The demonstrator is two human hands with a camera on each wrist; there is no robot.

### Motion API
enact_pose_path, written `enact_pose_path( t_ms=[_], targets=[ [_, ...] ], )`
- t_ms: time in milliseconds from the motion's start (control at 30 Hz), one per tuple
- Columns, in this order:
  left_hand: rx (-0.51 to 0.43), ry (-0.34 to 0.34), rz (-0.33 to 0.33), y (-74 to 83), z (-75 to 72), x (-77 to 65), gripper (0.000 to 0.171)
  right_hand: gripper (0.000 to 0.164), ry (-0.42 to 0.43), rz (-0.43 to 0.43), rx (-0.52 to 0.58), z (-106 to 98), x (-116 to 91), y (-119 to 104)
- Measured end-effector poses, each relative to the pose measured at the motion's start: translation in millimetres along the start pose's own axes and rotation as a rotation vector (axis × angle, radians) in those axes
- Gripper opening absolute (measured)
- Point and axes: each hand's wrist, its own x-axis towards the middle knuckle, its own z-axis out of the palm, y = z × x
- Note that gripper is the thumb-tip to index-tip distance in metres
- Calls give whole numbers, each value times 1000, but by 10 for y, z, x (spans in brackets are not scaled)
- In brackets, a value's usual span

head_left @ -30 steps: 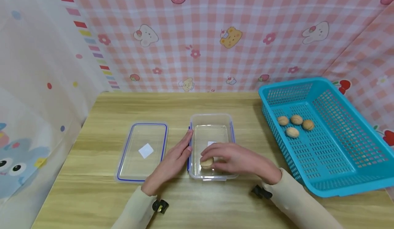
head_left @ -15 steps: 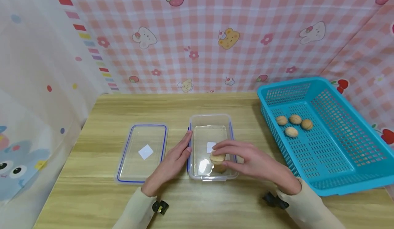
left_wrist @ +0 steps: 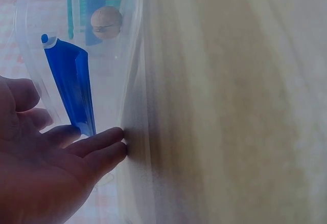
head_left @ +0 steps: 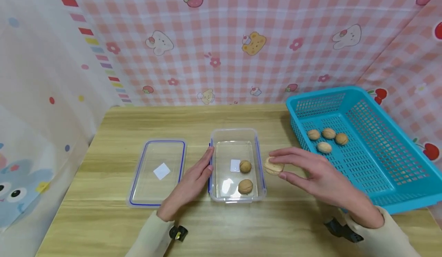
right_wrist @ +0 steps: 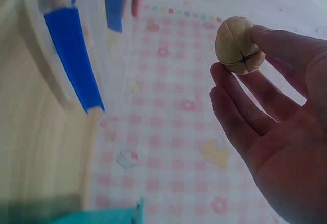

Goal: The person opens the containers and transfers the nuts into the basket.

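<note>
A clear plastic box (head_left: 221, 190) with blue side clips stands lidless on the table; two walnuts (head_left: 245, 186) lie in its right half. My left hand (head_left: 192, 182) rests with extended fingers against the box's left side, as the left wrist view also shows near the blue clip (left_wrist: 71, 81). Just right of the box, my right hand (head_left: 312, 174) pinches another walnut (right_wrist: 235, 42) between thumb and fingertips, raised off the table. Beyond that hand, the turquoise basket (head_left: 386, 193) holds several walnuts (head_left: 324, 147) in its far left part.
The box's clear lid (head_left: 145, 188), with a blue seal and a white square label, lies flat left of the left hand. A checked cloth (head_left: 221, 30) hangs behind the wooden table (head_left: 114, 172). The basket stands at the table's right.
My right hand, with the walnut in its fingers, has moved from inside the box outward past its right wall. Both walnuts inside are now uncovered. The left hand stays at the box's side.
</note>
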Motion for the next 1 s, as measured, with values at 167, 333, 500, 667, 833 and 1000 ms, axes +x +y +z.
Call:
enact_pose_path(
  t_ms=[167,333,500,667,833,1000],
  targets=[
    [0,-3,-11,-7,1,-6,54,55,38,11,-56,-190,-70,-4],
    [-12,-8,-20,-10,8,-7,54,61,49,48,-85,-374,-128,14],
    [-10,-3,-19,-6,8,-4,54,62,68,60,-116,-548,-176,87],
    [-3,0,-8,1,2,0,54,64,99,91,-146,-690,-226,190],
    [0,1,3,1,0,2,54,63,122,133,-165,-810,-282,310],
    [4,4,9,-8,1,1,54,59,128,191,-167,-913,-325,425]
  ],
)
